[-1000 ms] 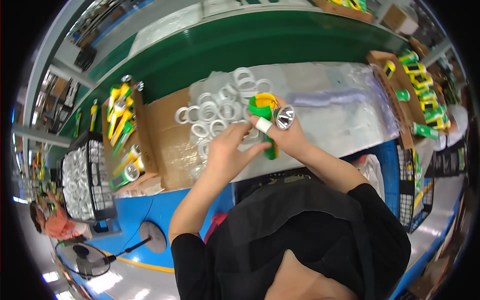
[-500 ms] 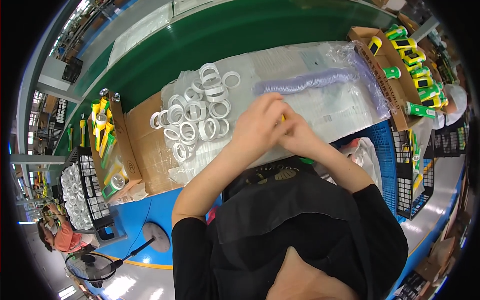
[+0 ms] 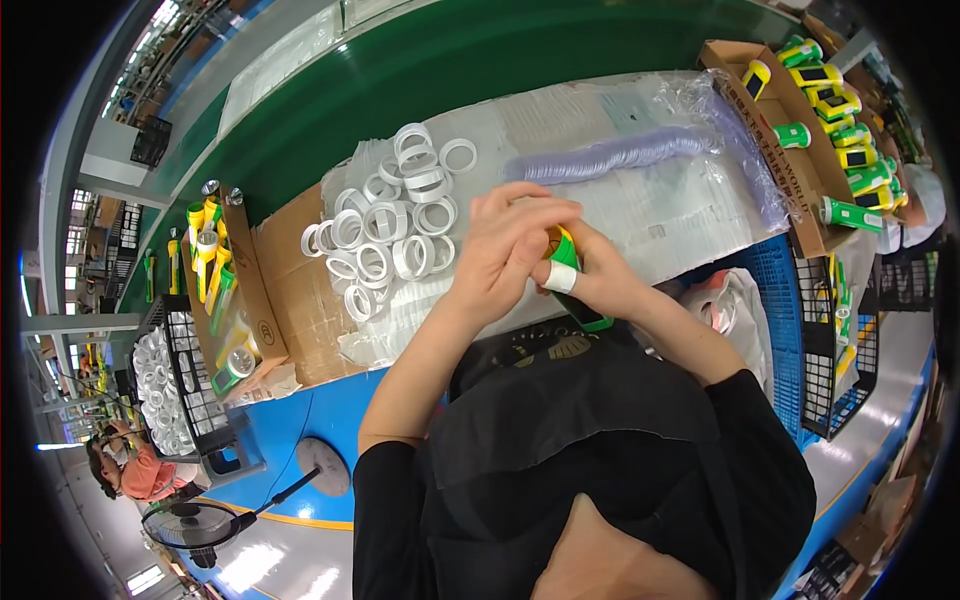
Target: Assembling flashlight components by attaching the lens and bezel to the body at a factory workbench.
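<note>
A green and yellow flashlight (image 3: 565, 248) is held between my hands above the near edge of the work surface, its green tail end pointing toward my apron. My right hand (image 3: 603, 272) wraps round its body, and a white band circles the thumb. My left hand (image 3: 508, 245) closes over the head end, fingers pressed together, hiding that end and whatever may lie under them. Left of my hands lies a loose heap of white rings (image 3: 385, 215). Beyond them stretches a long row of nested clear plastic discs (image 3: 610, 158).
Cardboard boxes with flashlights stand at the left (image 3: 262, 318) and right (image 3: 770, 140). A black basket of white rings (image 3: 185, 375) sits at far left, near a floor fan (image 3: 190, 525). A blue crate (image 3: 778, 330) is at right. A person in orange (image 3: 145, 470) is at lower left.
The flashlight, mostly hidden before, now shows between my hands. My right hand has shifted down and turned, bringing the white-banded thumb into view. My left hand has flattened over the head end.
</note>
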`<state>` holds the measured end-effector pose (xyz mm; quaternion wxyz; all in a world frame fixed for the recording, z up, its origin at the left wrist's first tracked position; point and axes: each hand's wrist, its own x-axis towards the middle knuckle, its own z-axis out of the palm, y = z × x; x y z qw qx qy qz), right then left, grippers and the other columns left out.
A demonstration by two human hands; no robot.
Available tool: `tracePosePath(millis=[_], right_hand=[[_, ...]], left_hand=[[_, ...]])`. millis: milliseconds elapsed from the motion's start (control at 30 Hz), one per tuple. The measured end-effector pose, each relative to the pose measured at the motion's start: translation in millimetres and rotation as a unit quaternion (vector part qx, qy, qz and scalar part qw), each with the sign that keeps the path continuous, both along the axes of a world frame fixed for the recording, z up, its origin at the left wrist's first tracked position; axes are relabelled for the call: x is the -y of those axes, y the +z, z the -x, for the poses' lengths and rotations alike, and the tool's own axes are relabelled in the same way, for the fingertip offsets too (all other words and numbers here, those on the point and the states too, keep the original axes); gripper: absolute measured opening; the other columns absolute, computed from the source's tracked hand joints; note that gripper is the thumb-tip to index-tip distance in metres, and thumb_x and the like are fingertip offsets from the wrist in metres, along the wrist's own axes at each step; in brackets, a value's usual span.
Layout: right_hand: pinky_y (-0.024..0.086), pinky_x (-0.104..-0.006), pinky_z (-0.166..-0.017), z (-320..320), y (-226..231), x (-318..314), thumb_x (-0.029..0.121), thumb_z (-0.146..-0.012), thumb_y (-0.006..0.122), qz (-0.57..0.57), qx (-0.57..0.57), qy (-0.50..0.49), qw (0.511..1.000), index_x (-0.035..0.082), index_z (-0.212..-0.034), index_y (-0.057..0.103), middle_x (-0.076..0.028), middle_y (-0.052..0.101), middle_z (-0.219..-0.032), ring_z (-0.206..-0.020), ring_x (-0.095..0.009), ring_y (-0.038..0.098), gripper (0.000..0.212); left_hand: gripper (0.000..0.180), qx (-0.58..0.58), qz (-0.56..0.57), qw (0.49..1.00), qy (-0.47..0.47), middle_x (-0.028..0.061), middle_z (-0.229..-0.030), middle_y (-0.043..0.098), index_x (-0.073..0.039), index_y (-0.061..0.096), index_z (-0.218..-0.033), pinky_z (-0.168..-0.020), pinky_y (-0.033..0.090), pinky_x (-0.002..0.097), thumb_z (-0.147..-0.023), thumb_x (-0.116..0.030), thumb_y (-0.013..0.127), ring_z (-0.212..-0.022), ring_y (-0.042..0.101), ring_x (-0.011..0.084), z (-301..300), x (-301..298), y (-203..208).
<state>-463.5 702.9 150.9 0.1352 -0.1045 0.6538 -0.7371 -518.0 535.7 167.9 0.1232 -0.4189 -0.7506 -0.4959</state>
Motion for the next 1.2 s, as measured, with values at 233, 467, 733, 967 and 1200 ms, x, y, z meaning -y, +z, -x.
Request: tracePosePath(millis=[233,467,733,967,1200], right_hand=[[0.050,-0.0283,-0.067,5,-7,0,0.024,-0.093,0.067,0.161,0.062,-0.027,0.985,0.004,-0.123,0.050,-0.004,0.058,-0.096,-0.079,-0.013,0.060,0.040],[0.051,-0.0318,-0.068,14,1,-14,0.028,-0.092,0.064,0.132,0.064,-0.058,0.988,0.005,-0.127,0.048,-0.013,0.062,-0.091,-0.074,-0.019,0.062,0.045],[0.052,-0.0307,-0.067,15,3,-18,0.029,-0.092,0.066,0.117,0.062,-0.056,0.990,0.003,-0.127,0.049,-0.011,0.062,-0.091,-0.074,-0.018,0.062,0.047],[0.051,-0.0280,-0.064,21,10,-5,0.022,-0.092,0.065,0.109,0.019,-0.003,0.994,0.003,-0.122,0.052,-0.006,0.061,-0.092,-0.072,-0.013,0.062,0.038],[0.051,-0.0279,-0.065,31,1,13,0.027,-0.094,0.062,0.117,-0.046,0.029,0.992,0.004,-0.127,0.047,-0.007,0.058,-0.093,-0.074,-0.014,0.062,0.042]], left_hand=[[0.061,0.002,0.021,0.995,-0.096,0.0117,-0.121,0.065,-0.004,0.062,-0.124,-0.096,0.037,0.0418,-0.103,-0.048,0.026,-0.113,0.056,0.0312,8,-13,-8],[0.055,-0.004,0.180,0.958,0.223,0.0182,-0.113,0.063,0.001,0.055,-0.129,-0.085,0.048,0.0389,-0.083,-0.023,0.073,-0.099,0.059,0.0314,64,-3,-78],[0.049,0.172,0.008,0.976,0.134,0.0120,-0.105,0.060,-0.002,0.058,-0.128,-0.079,0.045,0.0330,-0.083,-0.017,0.071,-0.096,0.056,0.0256,37,1,-25],[0.039,-0.059,0.035,0.997,0.032,0.0152,-0.113,0.057,-0.002,0.061,-0.126,-0.088,0.040,0.0379,-0.098,-0.024,0.045,-0.103,0.052,0.0301,5,9,-7],[0.032,-0.060,-0.050,0.997,0.006,0.0141,-0.115,0.059,-0.001,0.064,-0.116,-0.092,0.039,0.0434,-0.095,-0.018,0.045,-0.105,0.054,0.0328,13,1,-18]])
